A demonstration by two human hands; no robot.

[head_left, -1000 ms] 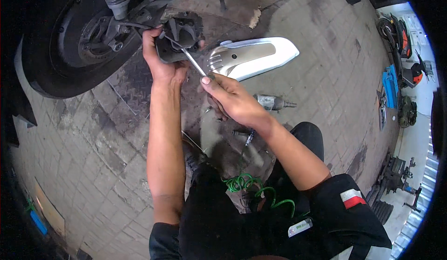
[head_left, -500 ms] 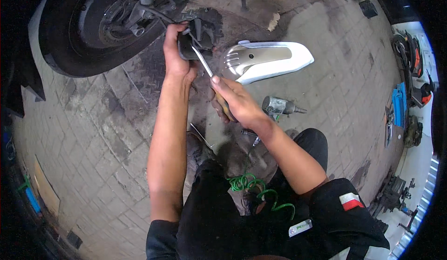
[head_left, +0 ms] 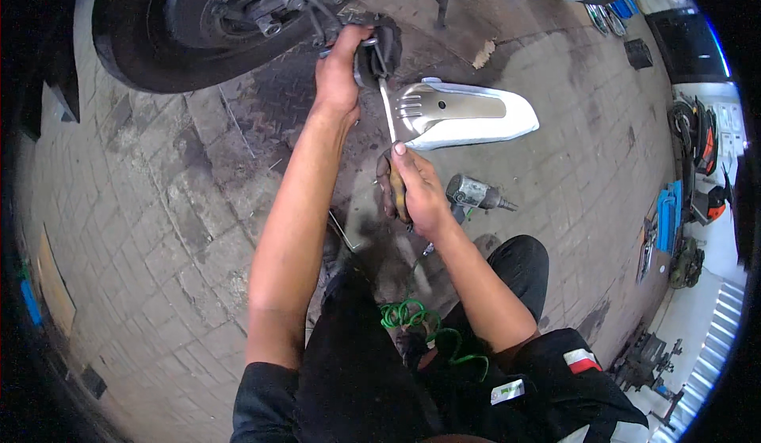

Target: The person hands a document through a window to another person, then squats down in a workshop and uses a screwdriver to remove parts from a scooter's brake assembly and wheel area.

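Note:
My left hand (head_left: 339,74) grips a dark housing (head_left: 387,46) beside the motorbike wheel (head_left: 127,38) at the upper left. My right hand (head_left: 416,185) is closed round the yellow-and-dark handle of a long steel screwdriver-like tool (head_left: 388,106); its tip reaches the housing, where my fingers partly hide the detail. Just right of the shaft lies a silver-and-white cover (head_left: 483,122) on the paved floor. A pneumatic impact wrench (head_left: 476,193) lies beside my right hand.
A coiled green air hose (head_left: 408,312) hangs near my legs. A thin metal rod (head_left: 341,229) lies between my arms. At the right stand motorbike parts (head_left: 697,138), blue items (head_left: 668,217) and dark metal equipment (head_left: 646,364). A board (head_left: 55,280) lies at the far left.
The view has shifted, with the wheel higher in it. My left hand and the housing appear higher and further right; my right hand is lower, the tool's shaft now more upright.

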